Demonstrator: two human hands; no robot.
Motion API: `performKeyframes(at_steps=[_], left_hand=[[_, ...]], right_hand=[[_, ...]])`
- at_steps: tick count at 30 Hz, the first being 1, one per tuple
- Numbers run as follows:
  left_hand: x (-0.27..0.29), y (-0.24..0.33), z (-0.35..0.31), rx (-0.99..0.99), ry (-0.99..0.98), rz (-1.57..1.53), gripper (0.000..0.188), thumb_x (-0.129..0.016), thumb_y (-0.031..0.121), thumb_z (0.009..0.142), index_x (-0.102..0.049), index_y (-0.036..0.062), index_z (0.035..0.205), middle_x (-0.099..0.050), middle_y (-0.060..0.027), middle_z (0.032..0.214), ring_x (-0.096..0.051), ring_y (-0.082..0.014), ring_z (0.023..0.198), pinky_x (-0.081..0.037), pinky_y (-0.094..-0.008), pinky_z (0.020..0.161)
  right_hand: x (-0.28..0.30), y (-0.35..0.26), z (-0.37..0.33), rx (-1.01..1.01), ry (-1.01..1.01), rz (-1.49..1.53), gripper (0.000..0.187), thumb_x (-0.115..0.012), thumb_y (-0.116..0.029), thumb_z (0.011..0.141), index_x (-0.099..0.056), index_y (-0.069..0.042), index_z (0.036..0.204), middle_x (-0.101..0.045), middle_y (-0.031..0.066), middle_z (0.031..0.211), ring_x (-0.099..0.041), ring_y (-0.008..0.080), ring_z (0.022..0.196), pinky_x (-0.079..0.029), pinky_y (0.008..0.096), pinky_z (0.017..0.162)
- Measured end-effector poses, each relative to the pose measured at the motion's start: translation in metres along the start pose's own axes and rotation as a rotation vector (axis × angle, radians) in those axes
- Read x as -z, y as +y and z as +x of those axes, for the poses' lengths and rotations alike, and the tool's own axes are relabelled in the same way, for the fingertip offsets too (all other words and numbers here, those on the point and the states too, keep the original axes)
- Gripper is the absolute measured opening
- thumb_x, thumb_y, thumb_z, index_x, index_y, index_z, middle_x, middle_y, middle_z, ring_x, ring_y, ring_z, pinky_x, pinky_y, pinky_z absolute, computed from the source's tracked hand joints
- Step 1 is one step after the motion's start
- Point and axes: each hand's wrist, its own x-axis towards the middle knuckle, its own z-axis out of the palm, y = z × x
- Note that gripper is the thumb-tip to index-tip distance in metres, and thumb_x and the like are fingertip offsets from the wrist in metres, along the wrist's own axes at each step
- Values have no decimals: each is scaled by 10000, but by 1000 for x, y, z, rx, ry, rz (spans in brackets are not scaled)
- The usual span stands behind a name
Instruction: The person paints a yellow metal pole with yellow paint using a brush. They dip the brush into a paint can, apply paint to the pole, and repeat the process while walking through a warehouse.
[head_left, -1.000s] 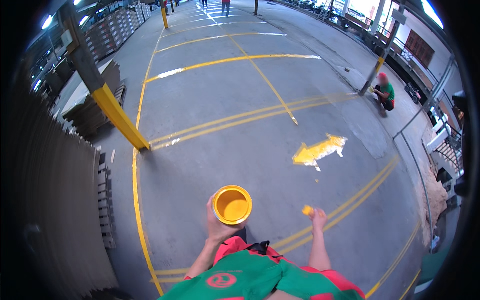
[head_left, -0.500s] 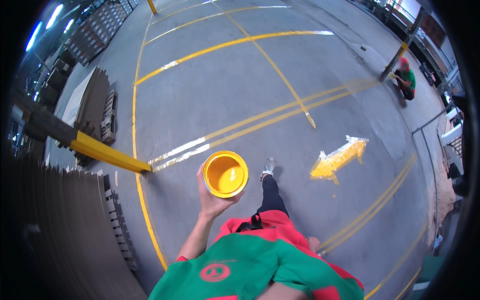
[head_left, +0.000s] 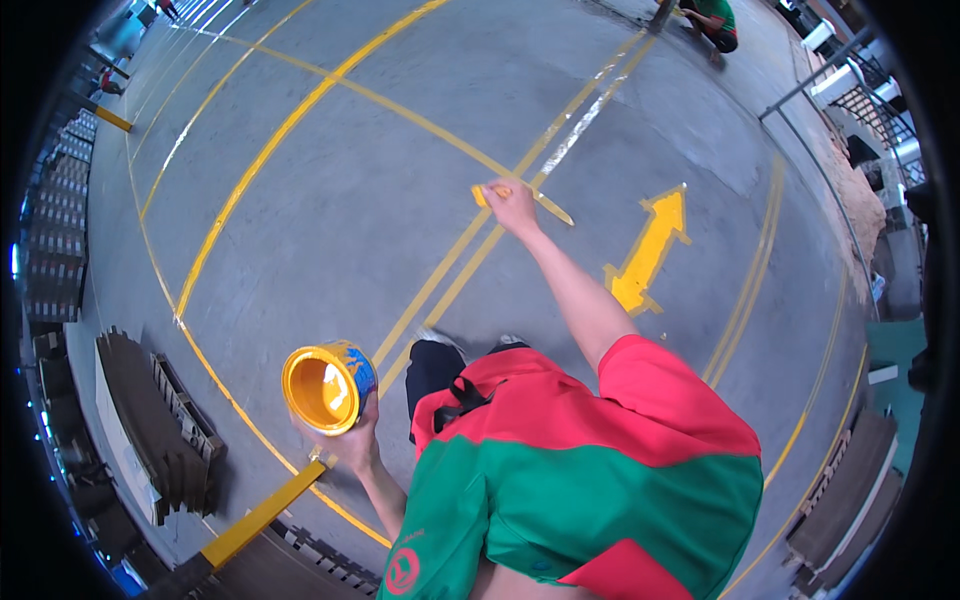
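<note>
My left hand [head_left: 350,440] is closed round an open can of yellow paint [head_left: 369,374] at lower left, held tilted so that its mouth faces up and to the left. Paint coats the inside wall and the rim, and blue shows on the outer side. My right hand [head_left: 515,208] reaches out ahead, closed on a small yellow block-like thing [head_left: 480,196] whose exact kind I cannot make out. In the picture it sits over a pair of yellow floor lines [head_left: 440,275], close to where another yellow line [head_left: 430,125] crosses them.
A yellow double-headed arrow [head_left: 648,255] is marked on the grey floor at right. A yellow post [head_left: 265,510] stands at lower left, near stacked cardboard sheets [head_left: 150,420]. At the far right a person [head_left: 712,22] crouches by a pole. A metal railing [head_left: 815,80] runs along the right.
My view has turned to the right. My right hand now reaches ahead with the yellow thing; before, it was down beside my body. The can has shifted left and tilted.
</note>
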Motion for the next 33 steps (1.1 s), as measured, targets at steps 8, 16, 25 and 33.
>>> performKeyframes(at_steps=[8, 16, 25, 33], left_hand=[[-86, -86, 278, -98, -145, -108, 1140, -994, 244, 580, -325, 10, 1473, -510, -141, 1395, -524, -283, 1317, -405, -441, 1142], [-126, -119, 625, -168, -323, -156, 1175, -1000, 248, 578, -290, 7, 1482, -501, -154, 1407, -523, -296, 1330, -403, -438, 1145], [-177, -223, 883, -145, -208, 141, 1019, -956, 99, 592, -435, 49, 1466, -566, -105, 1370, -576, -269, 1247, -485, -429, 1079], [-209, -265, 1110, -170, -99, -114, 1081, -914, -68, 589, -356, 47, 1508, -508, -126, 1438, -522, -265, 1306, -475, -438, 1097]], right_hand=[[-176, 3, 152, -342, -120, 240, 190, -740, -196, 905, -725, -14, 955, -687, 23, 827, -640, 119, 756, -526, 294, 678], [-248, 67, 148, -840, 159, -181, 134, -719, -128, 807, -710, 3, 835, -710, 127, 767, -705, 192, 663, -568, 363, 560], [-482, 34, 301, -756, -206, -614, 294, -633, -296, 839, -740, -60, 979, -720, 209, 1003, -683, 422, 963, -550, 513, 852], [-748, -192, 734, -258, -115, -267, 226, -628, -264, 880, -745, -83, 950, -678, 194, 1135, -636, 411, 1057, -521, 488, 918]])
